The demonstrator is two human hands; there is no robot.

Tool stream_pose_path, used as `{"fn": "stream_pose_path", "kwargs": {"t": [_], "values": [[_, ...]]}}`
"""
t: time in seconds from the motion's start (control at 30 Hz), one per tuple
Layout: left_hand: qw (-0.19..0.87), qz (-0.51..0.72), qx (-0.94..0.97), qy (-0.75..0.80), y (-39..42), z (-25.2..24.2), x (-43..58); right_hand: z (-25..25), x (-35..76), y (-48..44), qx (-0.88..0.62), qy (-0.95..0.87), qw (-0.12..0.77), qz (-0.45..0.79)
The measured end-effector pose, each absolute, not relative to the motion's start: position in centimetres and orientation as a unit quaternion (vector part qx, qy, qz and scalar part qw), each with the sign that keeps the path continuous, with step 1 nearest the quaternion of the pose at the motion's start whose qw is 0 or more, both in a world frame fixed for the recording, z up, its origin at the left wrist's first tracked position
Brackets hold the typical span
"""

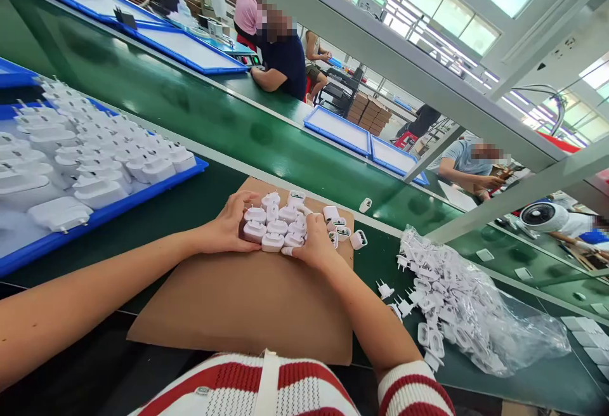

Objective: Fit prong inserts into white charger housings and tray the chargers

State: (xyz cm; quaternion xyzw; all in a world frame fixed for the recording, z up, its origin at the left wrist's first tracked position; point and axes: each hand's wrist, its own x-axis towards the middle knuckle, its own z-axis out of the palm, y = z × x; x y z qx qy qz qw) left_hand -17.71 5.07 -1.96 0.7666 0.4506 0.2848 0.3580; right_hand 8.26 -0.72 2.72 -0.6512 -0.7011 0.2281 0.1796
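A tight cluster of white plug chargers [273, 226] stands on a brown cardboard sheet [257, 305], several with two pins pointing up. My left hand [231, 224] is curved against the cluster's left side, thumb along its front. From the other side my right hand [318, 241] presses on it, with white coverings on some fingertips. Between them the hands clasp the cluster. Just right of my right hand lie several open white charger housings [341, 232] with green boards inside; one more open housing [359, 240] sits at the cardboard's edge.
On the left, a blue-rimmed tray [190, 172] holds many white chargers, pins up. A clear plastic bag [504, 327] spills white plug parts on the right. Beyond runs a green conveyor belt [266, 134] carrying a housing [365, 205]. Co-workers sit across it; a metal frame crosses overhead.
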Motion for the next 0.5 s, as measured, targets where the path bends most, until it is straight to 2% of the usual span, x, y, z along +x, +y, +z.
{"fn": "stream_pose_path", "kwargs": {"t": [0.17,0.3,0.5], "values": [[0.346,0.280,0.774,0.450,4.2,-2.3,-18.7,3.3,7.2,-1.0,-0.655,-0.698,0.156,0.245],[0.403,0.242,0.780,0.412,3.9,-1.7,-19.0,3.1,6.8,-1.6,-0.633,-0.706,0.178,0.264],[0.421,0.245,0.775,0.403,2.8,-0.8,-19.0,1.9,6.9,-2.6,-0.614,-0.716,0.222,0.249]]}}
